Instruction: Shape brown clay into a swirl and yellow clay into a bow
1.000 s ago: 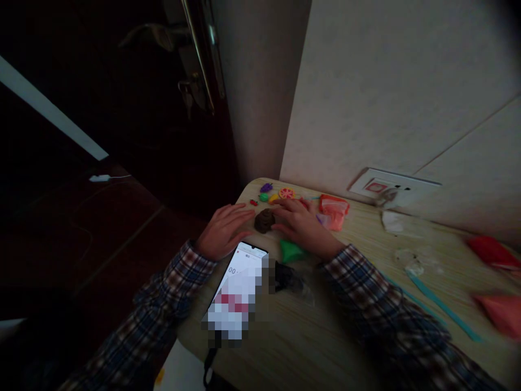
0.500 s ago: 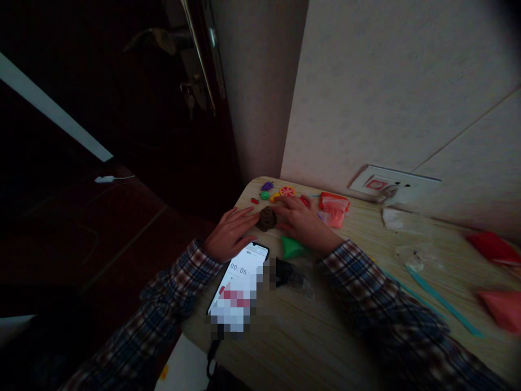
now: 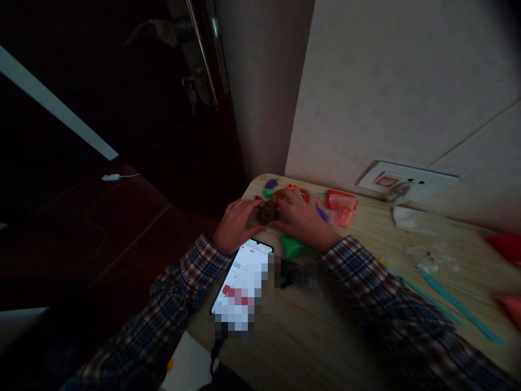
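Observation:
A brown lump of modelling clay (image 3: 267, 211) lies on the pale wooden table (image 3: 325, 336) near its far left corner. My left hand (image 3: 236, 224) presses against the lump's left side, and my right hand (image 3: 300, 216) closes on it from the right. Both hands grip it between the fingers. Small clay fruit shapes, a purple one (image 3: 271, 183) and a green one (image 3: 268, 193), sit just beyond the lump. A green clay piece (image 3: 292, 247) lies under my right wrist.
A phone (image 3: 243, 282) with a lit timer screen rests at the table's left edge. An orange-red bag (image 3: 341, 205) lies right of my hands, a teal stick (image 3: 458, 305) and red bags (image 3: 508, 245) further right. A wall socket (image 3: 402, 179) and a dark door (image 3: 122, 81) stand behind.
My left hand has moved right from the table onto the brown lump. My right hand has closed in on it too, so both now hold it.

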`<control>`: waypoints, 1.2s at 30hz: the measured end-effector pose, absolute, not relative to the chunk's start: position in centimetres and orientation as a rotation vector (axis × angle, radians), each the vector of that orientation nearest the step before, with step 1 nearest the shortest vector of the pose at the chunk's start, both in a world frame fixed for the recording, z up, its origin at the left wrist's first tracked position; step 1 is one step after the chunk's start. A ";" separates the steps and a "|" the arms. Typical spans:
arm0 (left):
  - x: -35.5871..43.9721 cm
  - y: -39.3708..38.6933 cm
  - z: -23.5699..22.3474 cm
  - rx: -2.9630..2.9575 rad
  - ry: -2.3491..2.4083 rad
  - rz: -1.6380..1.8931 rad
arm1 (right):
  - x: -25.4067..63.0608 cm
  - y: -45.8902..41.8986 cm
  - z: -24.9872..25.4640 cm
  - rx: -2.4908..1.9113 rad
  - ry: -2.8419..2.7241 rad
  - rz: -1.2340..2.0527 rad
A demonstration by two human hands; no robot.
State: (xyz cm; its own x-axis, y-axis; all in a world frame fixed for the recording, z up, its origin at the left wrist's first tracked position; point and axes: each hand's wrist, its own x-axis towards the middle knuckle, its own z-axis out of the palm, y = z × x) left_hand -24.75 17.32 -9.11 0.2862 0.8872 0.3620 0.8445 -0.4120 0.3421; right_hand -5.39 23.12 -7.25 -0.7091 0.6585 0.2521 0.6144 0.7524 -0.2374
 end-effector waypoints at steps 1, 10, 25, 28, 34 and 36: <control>-24.7 17.3 -9.1 2.448 1.663 0.790 | -5.4 23.1 -7.3 -0.985 -2.626 0.202; -24.2 17.7 -8.6 2.541 1.729 0.878 | -4.9 23.0 -7.2 -1.028 -2.491 0.206; -23.6 17.5 -8.2 2.628 1.762 0.866 | -5.5 22.6 -6.3 -0.883 -2.587 0.049; -23.6 17.5 -8.3 2.623 1.758 0.845 | -5.5 22.6 -6.2 -0.870 -2.609 0.023; -23.7 17.4 -8.1 2.698 1.734 0.794 | -5.5 22.5 -6.0 -0.862 -2.627 0.083; -23.9 17.3 -8.0 2.754 1.709 0.769 | -5.2 22.5 -6.1 -0.839 -2.623 0.168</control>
